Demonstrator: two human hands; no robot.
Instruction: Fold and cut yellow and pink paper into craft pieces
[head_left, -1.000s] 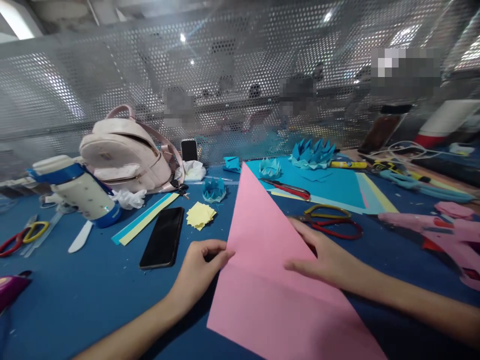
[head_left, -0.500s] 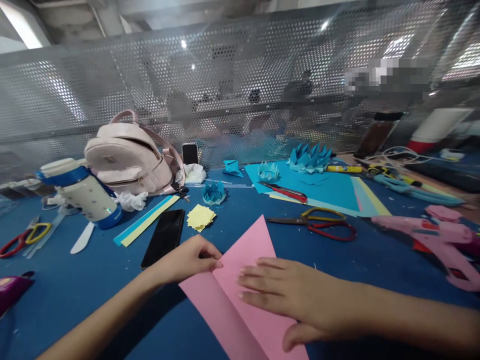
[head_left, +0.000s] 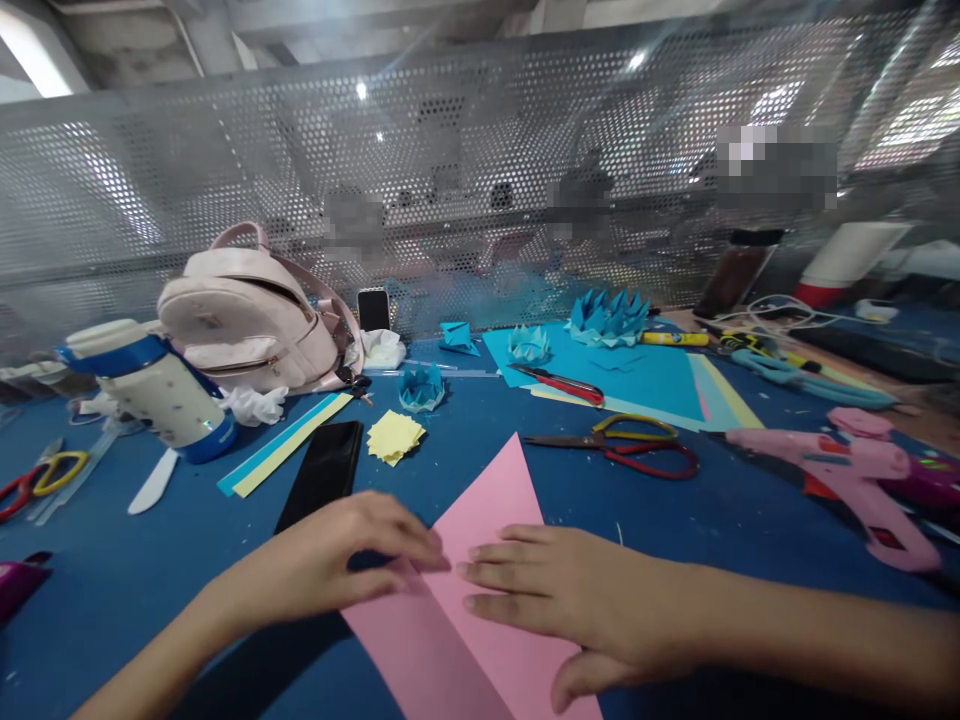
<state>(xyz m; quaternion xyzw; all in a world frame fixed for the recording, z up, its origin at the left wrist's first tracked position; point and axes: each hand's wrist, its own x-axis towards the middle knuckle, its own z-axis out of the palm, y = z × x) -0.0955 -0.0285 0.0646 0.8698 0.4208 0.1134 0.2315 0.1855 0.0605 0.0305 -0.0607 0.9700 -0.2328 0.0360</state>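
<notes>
So, the folded pink paper (head_left: 495,505) lies on the blue worktop (head_left: 720,525), near a pair of scissors (head_left: 598,441). The right hand (head_left: 581,590) rests on it with fingers spread open, while the left hand (head_left: 349,550) bends over its left edge, though whether those fingers pinch it I cannot tell. Just past the left hand lies a black phone (head_left: 322,470)

Against one second ago, I am finding the pink sheet (head_left: 491,505) lying lower, leaving the scissors' blades (head_left: 561,441) exposed. The right hand (head_left: 592,600), formerly gripping its edge, is spreading flat upon it; the left hand (head_left: 330,560) is extending its fingers over it.
</notes>
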